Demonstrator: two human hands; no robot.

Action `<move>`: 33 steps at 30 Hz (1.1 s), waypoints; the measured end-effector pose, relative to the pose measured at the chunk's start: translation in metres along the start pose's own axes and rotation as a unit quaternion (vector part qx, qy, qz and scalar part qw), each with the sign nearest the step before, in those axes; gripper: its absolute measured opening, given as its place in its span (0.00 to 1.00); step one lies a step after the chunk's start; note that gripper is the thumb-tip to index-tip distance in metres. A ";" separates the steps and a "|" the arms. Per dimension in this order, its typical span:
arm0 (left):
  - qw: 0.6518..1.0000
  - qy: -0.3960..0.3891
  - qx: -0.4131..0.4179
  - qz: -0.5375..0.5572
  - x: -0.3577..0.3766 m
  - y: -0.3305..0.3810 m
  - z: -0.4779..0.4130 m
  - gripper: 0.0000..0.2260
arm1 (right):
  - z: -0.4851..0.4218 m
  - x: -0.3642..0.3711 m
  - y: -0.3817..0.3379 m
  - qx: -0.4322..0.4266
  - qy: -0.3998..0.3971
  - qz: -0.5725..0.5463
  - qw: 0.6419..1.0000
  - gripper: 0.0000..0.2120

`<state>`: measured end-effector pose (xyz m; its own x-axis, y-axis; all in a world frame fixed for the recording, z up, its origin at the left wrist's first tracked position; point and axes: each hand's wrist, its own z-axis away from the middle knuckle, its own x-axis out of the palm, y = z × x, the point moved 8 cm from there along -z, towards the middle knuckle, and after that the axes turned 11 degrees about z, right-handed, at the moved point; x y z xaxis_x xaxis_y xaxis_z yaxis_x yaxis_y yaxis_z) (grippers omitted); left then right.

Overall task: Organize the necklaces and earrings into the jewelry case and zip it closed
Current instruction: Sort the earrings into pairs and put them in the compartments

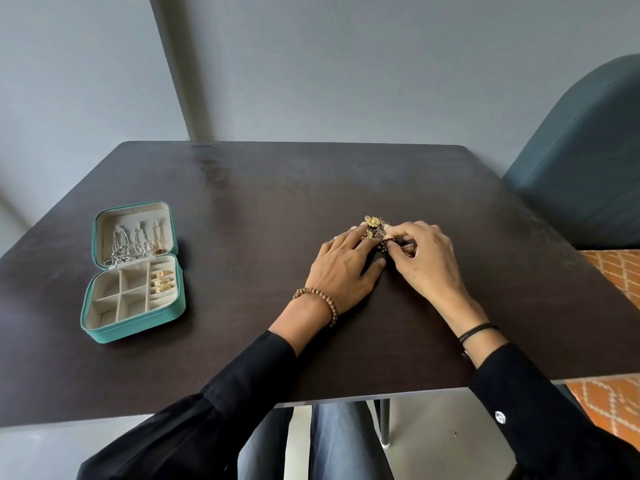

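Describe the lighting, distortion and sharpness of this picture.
Head view: soft, even light, with a pale sheen on the far part of the table; the wide lens tilts the wall corner and splays the table's edges; the case throws only a faint shadow; the earrings between the left hand and right hand look too soft to tell apart.

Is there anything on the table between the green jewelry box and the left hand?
No. The head view shows only bare dark table between the open jewelry case and the left hand, which touches the earrings.
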<state>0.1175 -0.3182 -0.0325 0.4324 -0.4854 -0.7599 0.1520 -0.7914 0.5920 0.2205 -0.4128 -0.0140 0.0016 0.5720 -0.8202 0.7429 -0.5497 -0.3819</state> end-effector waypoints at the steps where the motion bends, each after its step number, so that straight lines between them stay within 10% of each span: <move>1: 1.000 0.002 -0.003 0.002 0.000 -0.001 0.000 0.21 | 0.000 -0.002 0.000 -0.001 0.005 0.001 1.000 0.09; 14: 0.983 0.132 0.011 0.129 -0.034 0.006 0.010 0.12 | 0.003 -0.030 -0.004 0.012 0.041 -0.072 0.996 0.05; 33: 0.941 0.112 -0.048 0.316 -0.055 0.009 -0.002 0.08 | 0.003 -0.035 -0.016 0.071 -0.006 -0.262 0.963 0.04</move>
<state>0.0965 -0.2978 0.0155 0.6376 -0.7494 -0.1787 -0.1234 -0.3283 0.9365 0.2068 -0.4262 0.0199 -0.3562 0.7866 -0.5044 0.5416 -0.2660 -0.7974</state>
